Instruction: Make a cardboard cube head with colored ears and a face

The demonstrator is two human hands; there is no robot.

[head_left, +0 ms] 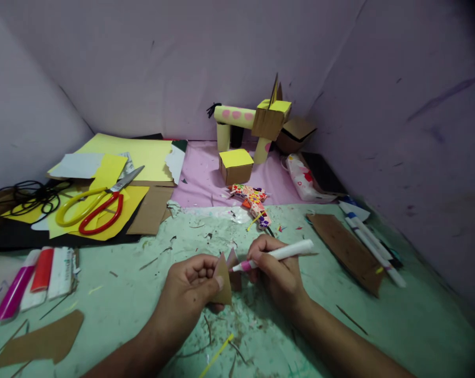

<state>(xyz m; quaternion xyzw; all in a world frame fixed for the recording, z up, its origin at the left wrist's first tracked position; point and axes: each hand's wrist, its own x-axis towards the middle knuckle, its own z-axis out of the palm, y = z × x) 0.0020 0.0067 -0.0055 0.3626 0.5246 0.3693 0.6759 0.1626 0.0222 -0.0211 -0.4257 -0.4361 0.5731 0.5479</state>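
While the left hand (pixel 190 287) pinches a small brown cardboard triangle (pixel 223 283) above the green tabletop (pixel 143 296) and the right hand (pixel 280 275) grips a white pink-tipped marker (pixel 284 253) against it, colouring looks barely begun tbh.

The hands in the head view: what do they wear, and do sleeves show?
The left hand and the right hand are bare: no glove, watch or bracelet shows. Both forearms run bare to the lower picture edge, so no sleeve is in view.
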